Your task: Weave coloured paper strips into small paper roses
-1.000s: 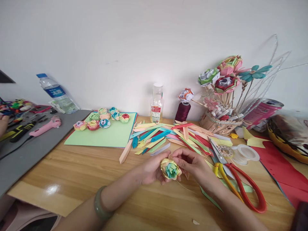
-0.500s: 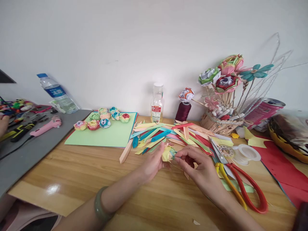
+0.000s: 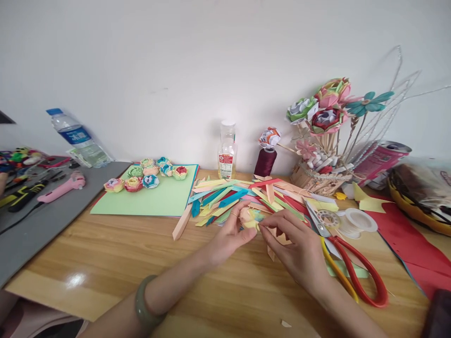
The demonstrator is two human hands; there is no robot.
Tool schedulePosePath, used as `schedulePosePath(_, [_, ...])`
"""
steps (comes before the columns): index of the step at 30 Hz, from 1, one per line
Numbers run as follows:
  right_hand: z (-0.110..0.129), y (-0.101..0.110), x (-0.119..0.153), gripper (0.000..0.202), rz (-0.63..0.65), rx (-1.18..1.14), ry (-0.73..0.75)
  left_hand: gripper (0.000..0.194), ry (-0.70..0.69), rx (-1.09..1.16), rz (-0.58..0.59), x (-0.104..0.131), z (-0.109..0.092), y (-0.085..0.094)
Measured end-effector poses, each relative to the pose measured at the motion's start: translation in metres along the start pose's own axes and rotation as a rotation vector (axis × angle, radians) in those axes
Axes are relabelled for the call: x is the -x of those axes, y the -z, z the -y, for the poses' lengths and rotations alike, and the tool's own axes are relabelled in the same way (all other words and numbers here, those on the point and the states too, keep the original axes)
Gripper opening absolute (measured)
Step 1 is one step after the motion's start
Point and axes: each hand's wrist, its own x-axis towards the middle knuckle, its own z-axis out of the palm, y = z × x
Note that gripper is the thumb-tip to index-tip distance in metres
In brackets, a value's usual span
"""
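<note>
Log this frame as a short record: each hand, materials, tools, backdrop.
left_hand: left hand holding a paper flower
right_hand: right hand, fingertips at the flower's edge; anything pinched too small to tell
loose_material: pile of folded paper strips beyond the hands
other_flowers: several paper flowers on a light green sheet, left
tools_right: scissors with red and yellow handles
tools_left: pink glue gun on gray mat
along_wall: clear white-capped bottle, purple thread cone
</note>
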Motion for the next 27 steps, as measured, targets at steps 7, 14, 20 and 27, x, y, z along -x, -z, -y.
schedulePosePath(7, [-0.004,0.005,-0.007,0.013,0.074,-0.156,-0.121,0.056,-0.146,-0.178,-0.061,-0.002,0.0,0.001])
schedulePosePath(14, [-0.007,0.009,-0.009,0.012,0.099,-0.14,-0.016,0.062,-0.238,-0.427,-0.146,0.003,-0.004,0.002])
schedulePosePath(20, [-0.005,0.006,0.0,0.006,-0.064,0.052,0.149,0.061,-0.33,-0.58,-0.184,0.005,-0.002,0.004])
schedulePosePath(27, [0.005,0.013,-0.012,0.017,0.157,-0.247,-0.131,0.061,-0.415,-0.726,-0.169,0.008,-0.004,0.005])
